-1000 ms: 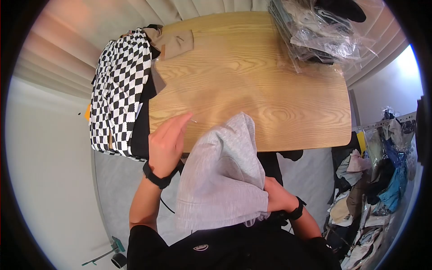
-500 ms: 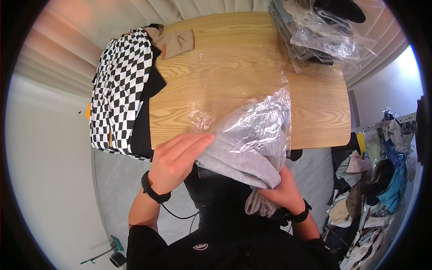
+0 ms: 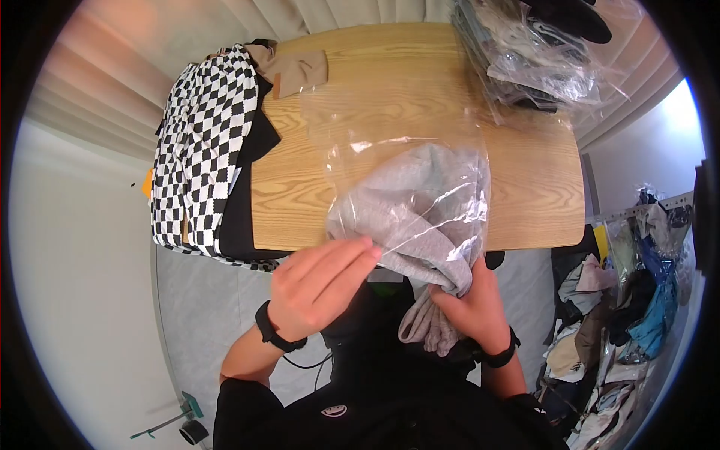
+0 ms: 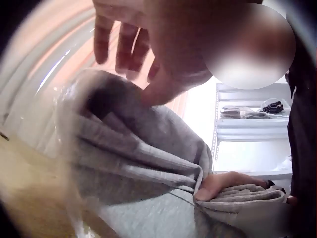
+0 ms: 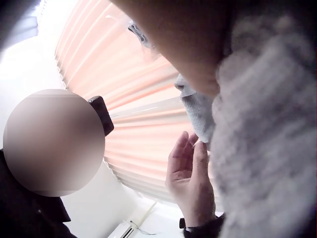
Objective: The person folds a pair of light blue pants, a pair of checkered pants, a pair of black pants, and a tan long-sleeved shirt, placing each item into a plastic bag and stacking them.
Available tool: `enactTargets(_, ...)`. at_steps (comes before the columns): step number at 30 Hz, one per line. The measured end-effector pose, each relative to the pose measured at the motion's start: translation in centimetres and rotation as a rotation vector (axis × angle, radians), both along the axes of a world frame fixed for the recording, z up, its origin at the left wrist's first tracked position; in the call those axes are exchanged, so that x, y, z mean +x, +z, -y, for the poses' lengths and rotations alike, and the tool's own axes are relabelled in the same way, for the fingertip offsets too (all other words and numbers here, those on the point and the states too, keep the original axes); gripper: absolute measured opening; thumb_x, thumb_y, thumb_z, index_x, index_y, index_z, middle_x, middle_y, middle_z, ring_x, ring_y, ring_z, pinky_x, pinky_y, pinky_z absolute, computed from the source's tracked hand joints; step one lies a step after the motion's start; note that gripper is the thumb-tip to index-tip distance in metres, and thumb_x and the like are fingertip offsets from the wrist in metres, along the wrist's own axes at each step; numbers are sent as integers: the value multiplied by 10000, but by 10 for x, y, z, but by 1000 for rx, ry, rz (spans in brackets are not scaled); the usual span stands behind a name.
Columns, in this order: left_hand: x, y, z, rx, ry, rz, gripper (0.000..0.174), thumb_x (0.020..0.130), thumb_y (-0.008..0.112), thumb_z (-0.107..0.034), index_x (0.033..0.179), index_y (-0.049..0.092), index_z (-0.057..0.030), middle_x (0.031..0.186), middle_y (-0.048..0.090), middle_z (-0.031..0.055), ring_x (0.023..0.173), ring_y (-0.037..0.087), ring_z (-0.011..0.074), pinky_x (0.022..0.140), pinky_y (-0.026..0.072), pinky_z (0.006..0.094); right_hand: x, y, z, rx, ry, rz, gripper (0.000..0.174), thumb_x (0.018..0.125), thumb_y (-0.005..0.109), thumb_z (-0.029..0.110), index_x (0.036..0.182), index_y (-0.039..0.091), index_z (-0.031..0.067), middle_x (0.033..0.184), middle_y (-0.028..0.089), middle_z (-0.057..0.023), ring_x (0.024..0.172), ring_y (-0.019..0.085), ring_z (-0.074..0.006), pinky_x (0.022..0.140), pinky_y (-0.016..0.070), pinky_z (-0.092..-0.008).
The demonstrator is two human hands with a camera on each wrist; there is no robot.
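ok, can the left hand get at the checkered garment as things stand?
Probably yes: the left hand looks open, and the checkered garment lies uncovered on its side of the table.

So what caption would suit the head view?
Right hand grips a gray garment partly covered by clear plastic, the open left hand close by, at a wooden table.

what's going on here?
A person has a grey garment mostly inside a clear bag. The right hand holds it where a bunched end hangs out. The left hand is open by the bag's near side; can't tell if it touches. Checkered cloth lies at the table's left, bagged clothes at far right.
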State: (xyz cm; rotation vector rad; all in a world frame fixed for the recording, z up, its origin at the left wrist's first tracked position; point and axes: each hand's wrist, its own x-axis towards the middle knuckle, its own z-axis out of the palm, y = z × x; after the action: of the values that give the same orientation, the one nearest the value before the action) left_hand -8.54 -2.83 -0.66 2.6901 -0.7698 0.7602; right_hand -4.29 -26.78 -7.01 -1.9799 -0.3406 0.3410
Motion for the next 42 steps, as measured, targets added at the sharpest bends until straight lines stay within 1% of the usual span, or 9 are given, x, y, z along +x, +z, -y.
enactTargets(6, 13, -17, 4, -262, 468, 14, 493, 703, 673, 43, 1172, 552, -49, 1114, 565, 154, 925, 590, 272, 749, 490, 313, 4, 0, -3, 120, 24, 13, 717, 698, 703, 153, 1291, 346, -35, 1059, 614, -238, 973, 602, -398, 806, 489, -406)
enactTargets(16, 2, -39, 12, -616, 412, -108, 349, 742, 642, 103, 1068, 597, -11, 980, 586, 113, 787, 615, 166, 654, 494, 268, 5, -11, -11, 285, -5, -120, 678, 775, 658, 126, 1322, 288, -27, 1153, 566, -215, 1086, 561, -335, 909, 426, -371)
enactTargets(28, -27, -46, 22, -552, -242, -93, 290, 644, 668, 100, 863, 700, -86, 855, 637, 57, 635, 575, 190, 547, 453, 287, 27, 4, -38, 112, 19, 128, 709, 782, 652, 158, 1331, 257, -52, 1150, 536, -270, 1074, 535, -397, 897, 427, -393)
enactTargets(32, -35, -55, 9, -684, -230, -173, 160, 680, 665, 51, 779, 641, -72, 837, 618, 76, 622, 555, 197, 550, 455, 303, 37, -3, -39, -264, 131, 629, 363, 782, 661, 183, 1095, 587, 14, 1112, 547, -269, 993, 541, -385, 877, 437, -421)
enactTargets(34, -30, -62, 4, -727, 3, 64, 308, 636, 713, 10, 918, 604, -50, 974, 590, 144, 700, 583, 235, 613, 453, 326, 46, 1, -42, -478, 59, 814, 290, 805, 652, 201, 1066, 633, 74, 1103, 555, -250, 1007, 541, -364, 889, 425, -419)
enactTargets(36, -15, -69, 17, -1164, 202, -65, 886, 661, 739, -37, 1363, 201, -90, 1375, 291, 189, 1138, 437, 290, 820, 434, 377, 61, 3, -48, -442, -13, 758, 423, 792, 646, 244, 1127, 538, 8, 1110, 552, -265, 1018, 540, -382, 860, 438, -428)
enactTargets(38, 10, -70, 23, -1507, 139, -325, 884, 754, 667, -15, 1442, 118, -86, 1398, 278, 169, 1277, 327, 296, 937, 391, 394, 86, 8, -56, -236, -49, 531, 746, 752, 631, 312, 1238, 336, -171, 1145, 530, -330, 1030, 534, -441, 797, 473, -453)
enactTargets(39, 20, -71, 28, -1568, 144, -508, 718, 867, 527, -107, 1452, 111, -64, 1448, 256, 178, 1310, 328, 311, 1034, 294, 487, 96, 11, -62, -197, -29, 479, 740, 760, 617, 334, 1249, 353, -156, 1149, 534, -316, 1046, 529, -428, 852, 449, -442)
enactTargets(42, 54, -93, 38, -1976, -6, -786, 589, 910, 460, -232, 1429, 240, -59, 1412, 363, 140, 1303, 354, 263, 1064, 279, 433, 121, 31, -68, -126, 37, 433, 658, 786, 586, 286, 1218, 351, -151, 1072, 553, -327, 1024, 543, -428, 876, 437, -443)
